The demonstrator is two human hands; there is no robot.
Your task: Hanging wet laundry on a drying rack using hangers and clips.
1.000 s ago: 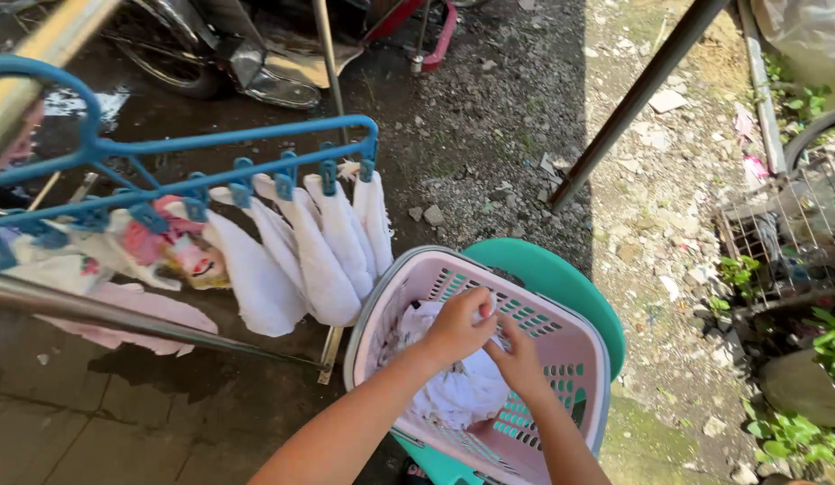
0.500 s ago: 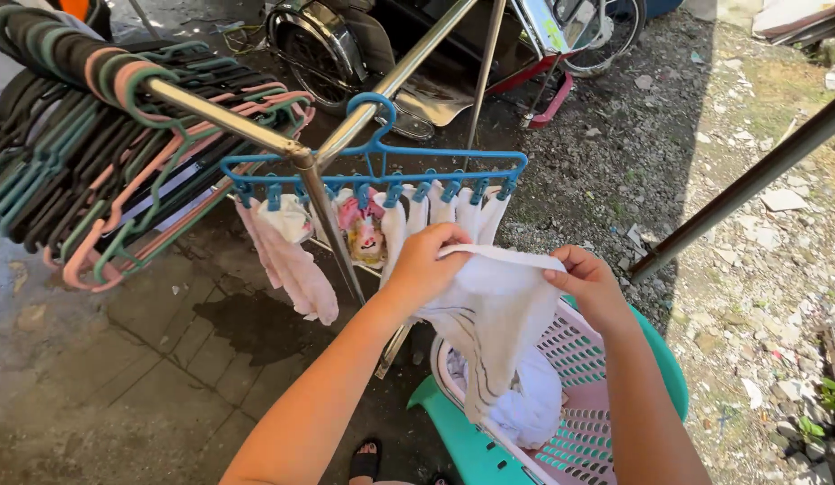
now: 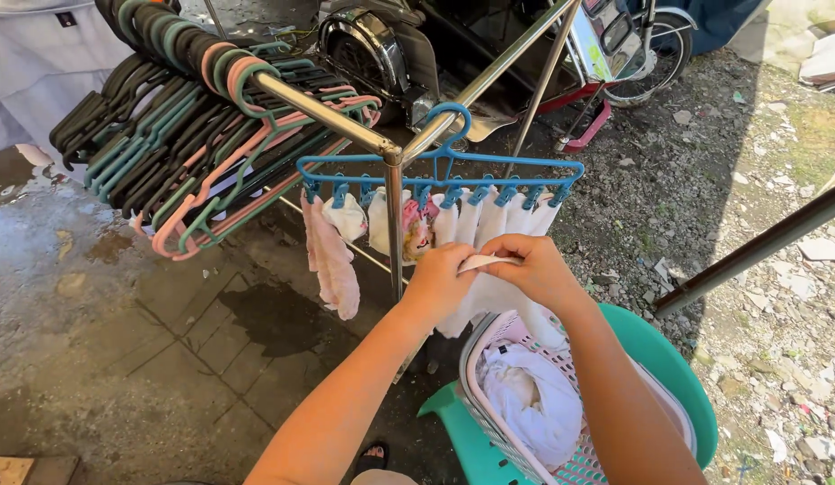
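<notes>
Many coloured hangers [image 3: 193, 153] crowd the steel rail [image 3: 328, 112] up and left of our grip; just beyond it hangs the blue peg rack [image 3: 440, 171]; below sits the pink basket [image 3: 503, 422]. Both grips pinch shut on the white cloth [image 3: 485, 292], left hand [image 3: 440, 278] and right hand [image 3: 534, 269] touching. We should keep its edge taut. No labels show.

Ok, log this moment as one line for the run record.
left hand: pinching white cloth | right hand: pinching same cloth | cloth: raised below blue clip hanger | pink basket: white laundry inside
</notes>
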